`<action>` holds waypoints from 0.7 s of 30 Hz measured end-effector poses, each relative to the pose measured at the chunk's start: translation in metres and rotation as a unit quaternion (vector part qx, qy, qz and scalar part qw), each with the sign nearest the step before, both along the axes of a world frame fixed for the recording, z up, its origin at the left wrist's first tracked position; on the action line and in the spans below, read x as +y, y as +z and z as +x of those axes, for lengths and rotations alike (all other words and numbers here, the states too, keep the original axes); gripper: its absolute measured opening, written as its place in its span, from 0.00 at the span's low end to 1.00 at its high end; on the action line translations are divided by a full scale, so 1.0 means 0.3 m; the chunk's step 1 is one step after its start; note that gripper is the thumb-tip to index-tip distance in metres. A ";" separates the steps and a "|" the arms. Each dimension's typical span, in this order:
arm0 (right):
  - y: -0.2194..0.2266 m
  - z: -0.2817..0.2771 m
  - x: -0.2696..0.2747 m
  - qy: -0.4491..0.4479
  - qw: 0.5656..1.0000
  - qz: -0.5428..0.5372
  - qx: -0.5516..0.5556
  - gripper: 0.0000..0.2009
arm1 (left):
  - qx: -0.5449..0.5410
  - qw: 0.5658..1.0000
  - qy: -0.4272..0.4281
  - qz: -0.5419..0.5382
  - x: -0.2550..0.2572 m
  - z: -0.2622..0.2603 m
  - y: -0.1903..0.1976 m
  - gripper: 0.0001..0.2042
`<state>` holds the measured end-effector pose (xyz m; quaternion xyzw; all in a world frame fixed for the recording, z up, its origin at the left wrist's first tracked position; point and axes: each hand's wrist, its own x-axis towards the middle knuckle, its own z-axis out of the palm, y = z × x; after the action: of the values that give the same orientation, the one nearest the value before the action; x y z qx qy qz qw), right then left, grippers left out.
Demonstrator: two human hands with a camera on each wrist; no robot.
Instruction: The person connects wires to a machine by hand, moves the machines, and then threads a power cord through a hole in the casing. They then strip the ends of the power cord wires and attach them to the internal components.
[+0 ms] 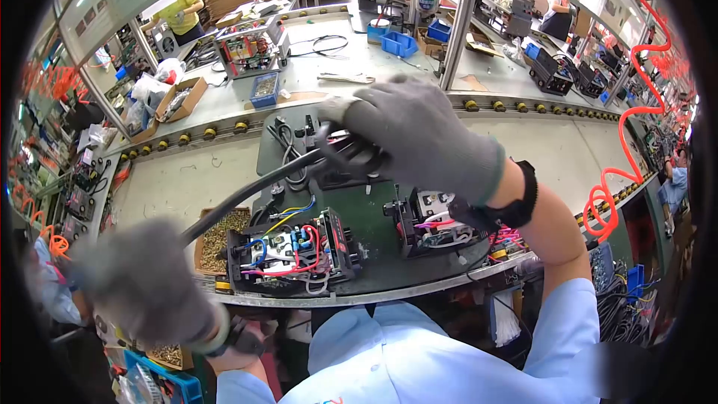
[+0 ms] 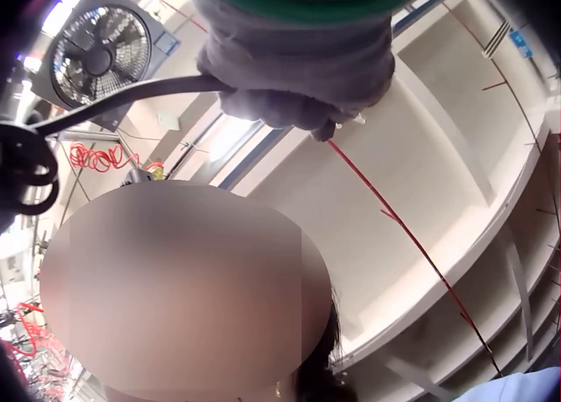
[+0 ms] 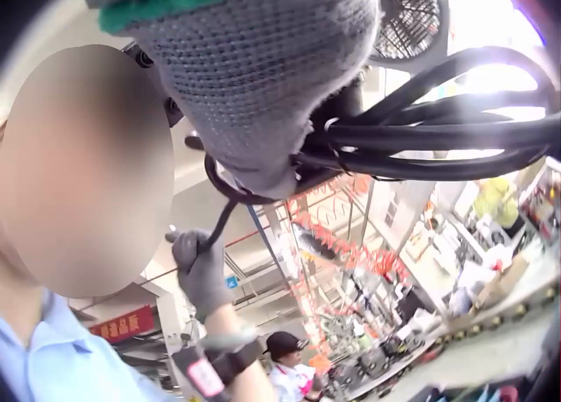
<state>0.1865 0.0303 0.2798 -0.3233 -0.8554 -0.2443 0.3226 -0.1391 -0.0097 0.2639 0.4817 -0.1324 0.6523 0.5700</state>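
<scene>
Both hands wear grey knit gloves. My right hand (image 1: pixel 419 135), raised over the middle of the bench, grips a coiled bundle of black cable (image 3: pixel 438 137). From there one length of the black cable (image 1: pixel 247 193) stretches down leftward to my left hand (image 1: pixel 149 277), which is blurred in the head view. Fingers of the left hand curl round that length in the left wrist view. Beneath the stretched cable sits an open electronics unit (image 1: pixel 292 254) with red, blue and yellow wires. A second open unit (image 1: pixel 434 218) stands below my right hand.
A box of small brass-coloured parts (image 1: pixel 217 251) lies left of the nearer unit. Rollers (image 1: pixel 209 135) line the bench's far rail. Beyond it stand a blue bin (image 1: pixel 399 45) and another open unit (image 1: pixel 253 49). A red coiled hose (image 1: pixel 598 206) hangs at the right.
</scene>
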 end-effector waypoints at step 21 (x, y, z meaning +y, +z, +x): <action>-0.360 0.105 -0.256 0.043 0.768 -0.472 0.431 0.15 | 0.486 0.860 -0.017 -0.157 -0.035 0.538 -0.386 0.12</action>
<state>0.2179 -0.0465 0.1717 -0.4694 -0.6468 0.3694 0.4741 0.0225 -0.0202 0.1481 0.6392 0.2574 0.3378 0.6411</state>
